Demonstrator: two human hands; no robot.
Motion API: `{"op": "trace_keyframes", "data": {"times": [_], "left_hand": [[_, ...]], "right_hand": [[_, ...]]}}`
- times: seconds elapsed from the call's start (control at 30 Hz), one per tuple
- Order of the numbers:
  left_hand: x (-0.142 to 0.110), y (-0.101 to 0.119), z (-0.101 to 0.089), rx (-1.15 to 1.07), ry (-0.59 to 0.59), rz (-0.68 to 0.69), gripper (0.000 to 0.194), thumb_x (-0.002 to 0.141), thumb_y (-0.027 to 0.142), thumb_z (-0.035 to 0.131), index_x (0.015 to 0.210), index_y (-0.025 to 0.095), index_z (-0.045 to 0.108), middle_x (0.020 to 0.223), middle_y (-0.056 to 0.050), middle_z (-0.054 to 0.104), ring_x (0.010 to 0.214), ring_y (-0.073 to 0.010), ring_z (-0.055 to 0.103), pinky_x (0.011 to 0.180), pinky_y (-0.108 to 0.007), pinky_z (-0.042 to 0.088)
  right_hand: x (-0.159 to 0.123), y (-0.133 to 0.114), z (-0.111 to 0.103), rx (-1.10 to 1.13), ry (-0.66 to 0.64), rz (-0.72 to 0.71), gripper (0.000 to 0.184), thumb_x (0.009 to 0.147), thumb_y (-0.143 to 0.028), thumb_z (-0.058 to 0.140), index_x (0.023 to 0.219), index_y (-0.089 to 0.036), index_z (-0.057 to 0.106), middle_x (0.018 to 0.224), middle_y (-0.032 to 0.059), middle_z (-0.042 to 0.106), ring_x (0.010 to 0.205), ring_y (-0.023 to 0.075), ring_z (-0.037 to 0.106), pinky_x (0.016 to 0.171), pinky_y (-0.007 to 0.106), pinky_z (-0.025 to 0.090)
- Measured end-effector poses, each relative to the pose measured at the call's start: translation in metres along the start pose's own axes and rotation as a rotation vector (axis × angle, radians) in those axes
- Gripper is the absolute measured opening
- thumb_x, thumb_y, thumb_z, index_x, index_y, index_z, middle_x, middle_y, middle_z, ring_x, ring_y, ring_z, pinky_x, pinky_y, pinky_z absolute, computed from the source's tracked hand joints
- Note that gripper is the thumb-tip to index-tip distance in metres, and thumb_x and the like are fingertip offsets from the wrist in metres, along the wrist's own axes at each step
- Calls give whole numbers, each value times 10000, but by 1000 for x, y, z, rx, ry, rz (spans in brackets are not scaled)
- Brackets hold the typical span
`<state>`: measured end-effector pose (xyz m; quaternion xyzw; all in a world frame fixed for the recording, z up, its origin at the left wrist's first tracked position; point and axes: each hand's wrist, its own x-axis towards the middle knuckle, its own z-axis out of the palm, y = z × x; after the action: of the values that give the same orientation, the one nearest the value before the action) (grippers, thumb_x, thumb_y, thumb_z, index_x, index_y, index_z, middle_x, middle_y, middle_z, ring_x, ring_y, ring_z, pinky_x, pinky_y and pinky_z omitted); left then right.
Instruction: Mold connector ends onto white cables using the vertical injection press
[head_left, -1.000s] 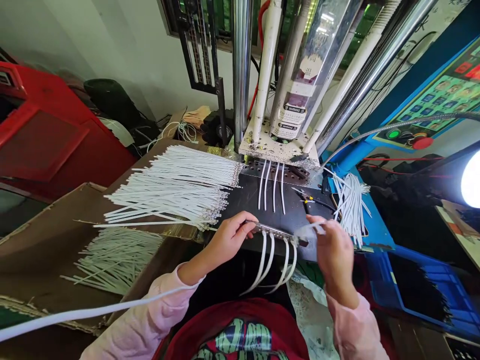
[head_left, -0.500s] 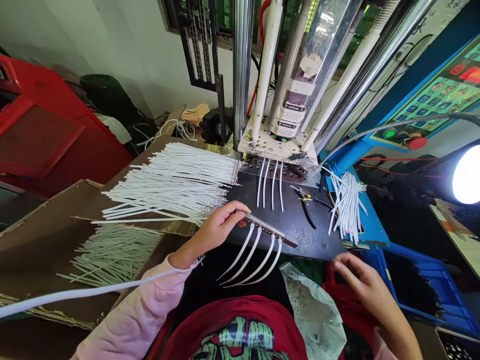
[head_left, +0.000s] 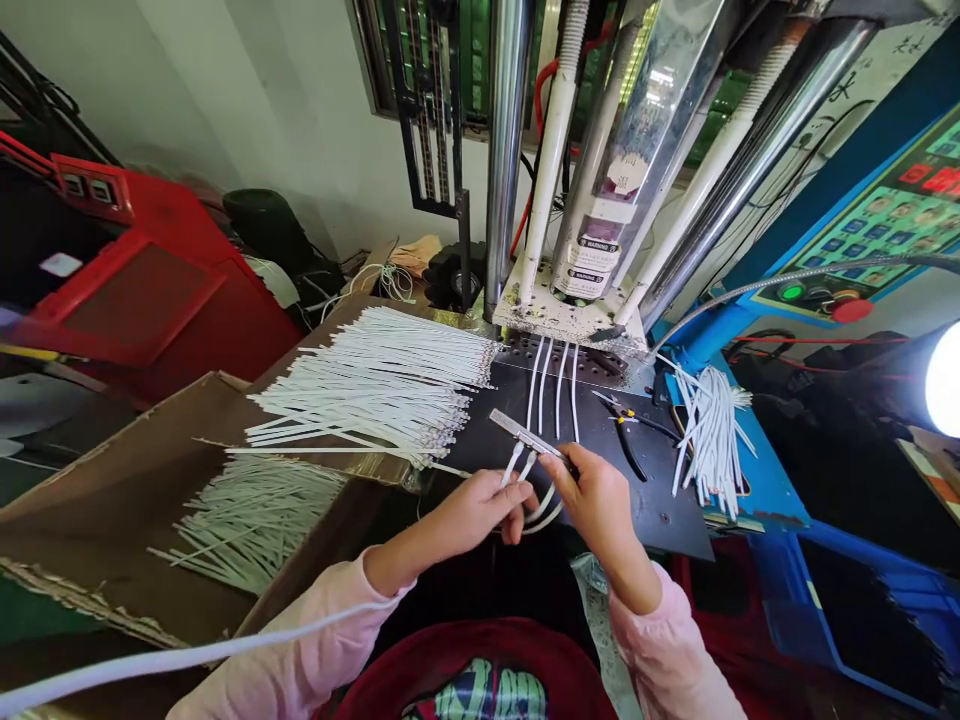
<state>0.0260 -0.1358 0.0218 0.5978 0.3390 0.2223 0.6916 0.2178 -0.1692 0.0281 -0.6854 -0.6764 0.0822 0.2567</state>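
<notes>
A narrow metal bar (head_left: 511, 424) with a row of small fittings is tilted in front of me, its right end in the closed fingers of my right hand (head_left: 600, 500). Several white cords (head_left: 553, 498) hang from the bar and curve below it. My left hand (head_left: 487, 508) is closed around the cords at the left, just below the bar. Its fingertips are partly hidden behind the cords. Behind the bar, several more white cords (head_left: 559, 390) stick out from under the press's pale plate (head_left: 562, 318) onto the dark work surface (head_left: 660, 510).
White cords (head_left: 375, 375) lie in a wide pile at the left, above a cardboard box (head_left: 97, 500) holding more. Black-handled cutting pliers (head_left: 630, 445) lie right of the bar. Farther right are a bundle of cords (head_left: 712, 430), a blue crate (head_left: 862, 600) and a control panel (head_left: 877, 230).
My right hand has come in from the right and taken the bar's right end. My left hand has let go of the bar's left end and moved down onto the cords.
</notes>
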Motion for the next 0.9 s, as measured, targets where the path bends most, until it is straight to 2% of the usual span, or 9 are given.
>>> {"op": "trace_keyframes", "data": {"times": [0.17,0.3,0.4,0.5,0.57,0.6,0.73,0.83,0.9], "left_hand": [[-10,8,8,72,-18,-120,590,888,727,398,688,182,506,404,89,346,368,-68,294,427,-211,221],[-24,18,8,98,-99,-166,636,871,752,402,641,172,523,431,71,350,402,-72,306,429,-210,218],[-38,25,7,73,-237,-205,651,910,729,387,648,159,564,445,54,384,414,-77,328,442,-210,251],[-37,31,6,109,-183,1,657,941,705,370,712,155,645,694,-32,591,662,-128,548,656,-230,442],[-26,31,7,202,-131,188,635,950,683,388,774,167,714,988,-83,644,946,-183,585,901,-284,443],[-19,30,9,229,-149,227,616,950,670,403,794,174,733,1035,-85,641,986,-194,579,939,-295,425],[-2,21,24,66,-248,53,615,959,635,397,695,149,666,619,-18,561,569,-119,514,627,-256,429],[-13,24,22,-70,-184,12,595,965,601,419,645,140,616,492,15,461,472,-92,440,516,-230,354],[-29,37,6,-156,-139,41,559,963,586,454,701,128,639,508,29,435,474,-80,427,494,-217,337]], "right_hand": [[-1,-5,0,1,-36,-2,514,1001,-594,428,888,-183,715,757,57,708,690,176,634,616,266,353],[-3,6,1,27,-57,42,563,990,-642,398,901,-190,722,737,57,703,667,175,623,607,265,348],[-2,25,-2,-76,32,208,649,974,-704,319,907,-202,726,685,66,692,577,171,582,547,264,306],[-1,33,-5,-145,100,286,709,935,-772,287,915,-214,724,651,67,680,528,171,550,519,259,283],[-2,24,-7,-89,86,219,717,911,-801,301,899,-222,722,644,57,678,527,170,554,523,255,305],[-3,17,-6,-45,66,174,705,907,-802,318,885,-225,722,654,53,685,538,169,565,530,252,323],[-2,-5,-2,68,20,105,634,911,-766,394,887,-232,736,725,50,720,590,169,605,559,245,377],[8,8,2,40,102,215,673,912,-775,371,919,-213,741,669,48,697,535,167,566,521,253,360],[13,27,4,32,142,240,681,890,-792,400,924,-201,737,651,42,685,519,163,549,512,256,363]]}}
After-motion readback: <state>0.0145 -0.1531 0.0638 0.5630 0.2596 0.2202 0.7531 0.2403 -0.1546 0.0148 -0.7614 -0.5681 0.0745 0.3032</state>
